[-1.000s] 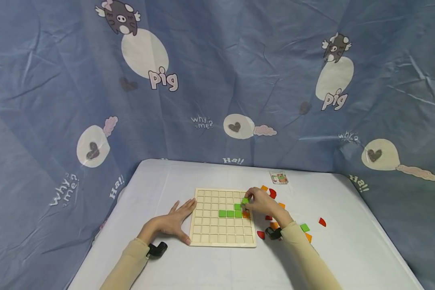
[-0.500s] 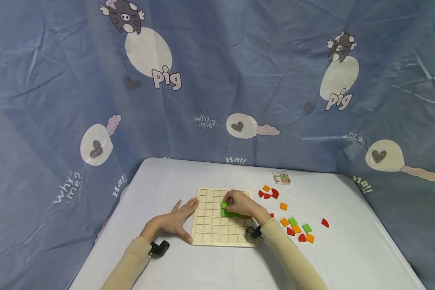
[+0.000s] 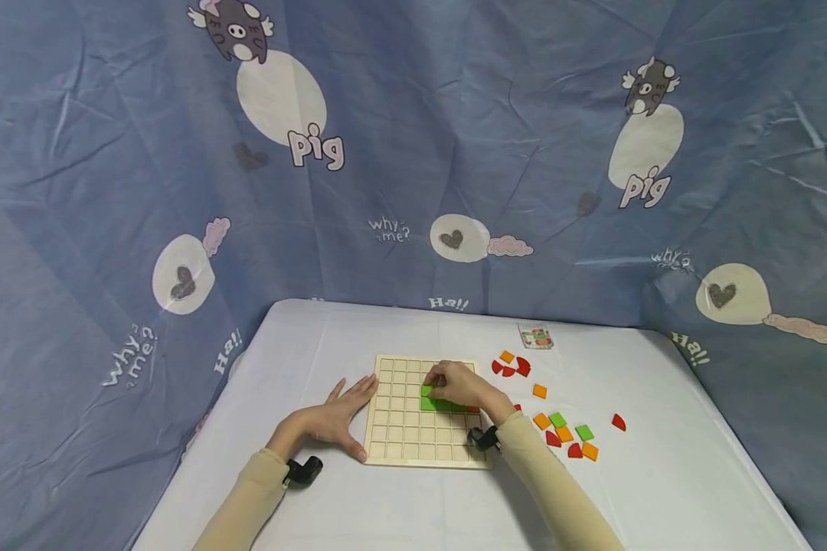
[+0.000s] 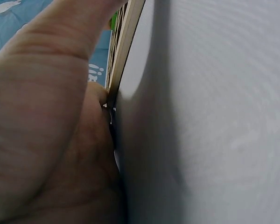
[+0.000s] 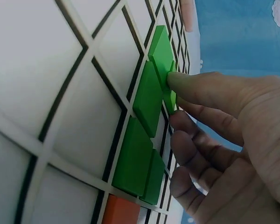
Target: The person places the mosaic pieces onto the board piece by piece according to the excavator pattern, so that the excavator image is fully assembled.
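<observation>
My left hand (image 3: 334, 425) rests with spread fingers along the left edge of a pale wooden grid board (image 3: 413, 453); in the left wrist view its thumb (image 4: 42, 93) lies close by the board's side (image 4: 123, 46). Over the board, my right hand (image 3: 458, 384) pinches a green square tile (image 5: 171, 100) between thumb and index finger, at a cell behind the left end of a green row. That row of green tiles (image 5: 149, 100) sits in the grid, with another green tile (image 5: 154, 179) behind it. An orange-red tile (image 5: 121, 210) sits at the row's right end.
Right of the board lie loose orange squares (image 3: 541, 421), green squares (image 3: 584, 433) and red quarter-round pieces (image 3: 619, 422). A small printed card (image 3: 536, 337) lies near the table's back edge. A patterned blue cloth (image 3: 386, 153) hangs behind the white table (image 3: 661, 490).
My right hand has moved left across the board with a green tile, from its right side to the left end of the green row. It has barely moved since half a second ago. The left hand stays put.
</observation>
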The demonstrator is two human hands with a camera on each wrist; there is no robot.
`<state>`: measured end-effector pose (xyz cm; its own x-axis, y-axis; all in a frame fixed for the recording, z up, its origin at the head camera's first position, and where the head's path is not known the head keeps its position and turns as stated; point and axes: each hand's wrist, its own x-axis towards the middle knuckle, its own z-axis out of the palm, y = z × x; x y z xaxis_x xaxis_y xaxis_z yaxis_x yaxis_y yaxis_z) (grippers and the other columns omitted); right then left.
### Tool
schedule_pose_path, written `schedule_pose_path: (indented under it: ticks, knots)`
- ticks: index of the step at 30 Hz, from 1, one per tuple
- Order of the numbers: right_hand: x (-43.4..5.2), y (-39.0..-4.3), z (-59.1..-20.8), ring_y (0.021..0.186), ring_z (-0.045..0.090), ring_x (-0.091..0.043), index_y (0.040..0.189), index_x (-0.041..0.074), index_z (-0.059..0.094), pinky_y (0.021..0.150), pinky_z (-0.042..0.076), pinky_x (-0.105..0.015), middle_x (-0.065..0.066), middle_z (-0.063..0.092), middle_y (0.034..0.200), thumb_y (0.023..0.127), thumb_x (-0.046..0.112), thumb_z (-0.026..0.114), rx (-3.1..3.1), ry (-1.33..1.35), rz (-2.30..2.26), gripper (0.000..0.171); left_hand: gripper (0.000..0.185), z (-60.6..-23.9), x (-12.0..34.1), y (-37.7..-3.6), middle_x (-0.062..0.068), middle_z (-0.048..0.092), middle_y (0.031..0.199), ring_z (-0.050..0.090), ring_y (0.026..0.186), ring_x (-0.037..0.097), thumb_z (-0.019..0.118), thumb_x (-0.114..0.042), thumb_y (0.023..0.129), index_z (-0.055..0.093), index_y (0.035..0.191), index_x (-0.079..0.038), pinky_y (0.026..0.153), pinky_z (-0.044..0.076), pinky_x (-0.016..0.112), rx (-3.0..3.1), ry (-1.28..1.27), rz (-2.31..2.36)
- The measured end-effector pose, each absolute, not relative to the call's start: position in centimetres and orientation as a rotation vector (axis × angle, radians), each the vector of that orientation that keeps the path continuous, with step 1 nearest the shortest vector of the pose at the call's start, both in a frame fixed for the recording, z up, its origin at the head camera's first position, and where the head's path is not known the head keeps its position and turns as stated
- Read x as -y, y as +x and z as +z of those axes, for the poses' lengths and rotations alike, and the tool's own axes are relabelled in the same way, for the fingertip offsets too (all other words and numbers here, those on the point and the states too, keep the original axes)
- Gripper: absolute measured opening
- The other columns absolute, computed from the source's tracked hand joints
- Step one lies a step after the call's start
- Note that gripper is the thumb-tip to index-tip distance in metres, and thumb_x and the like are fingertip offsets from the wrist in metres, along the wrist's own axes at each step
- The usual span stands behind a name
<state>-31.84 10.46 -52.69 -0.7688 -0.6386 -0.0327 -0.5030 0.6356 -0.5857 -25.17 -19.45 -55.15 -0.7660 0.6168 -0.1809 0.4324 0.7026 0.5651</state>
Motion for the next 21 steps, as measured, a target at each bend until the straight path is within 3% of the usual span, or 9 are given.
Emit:
schedule_pose_path:
  ticks: [13,21]
  knots:
    - [-11.2,-31.7,-52.4,0.082,0.058,-0.006,0.1,0.012,0.07,0.074,0.052,-0.022,0.004,0.066,0.094,0.086,0.019,0.074,-2.6,-0.882,-0.909,0.016,0.139,-55.5,19.4,-25.3,0.007,-0.006,0.164,-0.007,0.151,0.026,0.082,-0.064,0.057,0.003,0.155,-0.007,0.118,-0.013,0.055,-2.561,0.817,0.693]
    - [-15.6,-32.2,-51.5,0.078,0.055,-0.011,0.099,0.009,0.066,0.066,0.049,-0.025,0.002,0.061,0.089,0.088,0.014,0.069,-2.729,-0.68,-0.99,0.012,0.137,-55.3,19.5,-25.2,0.01,-0.006,0.164,-0.006,0.151,0.028,0.083,-0.062,0.059,0.003,0.155,-0.005,0.118,-0.014,0.057,-2.547,0.826,0.716]
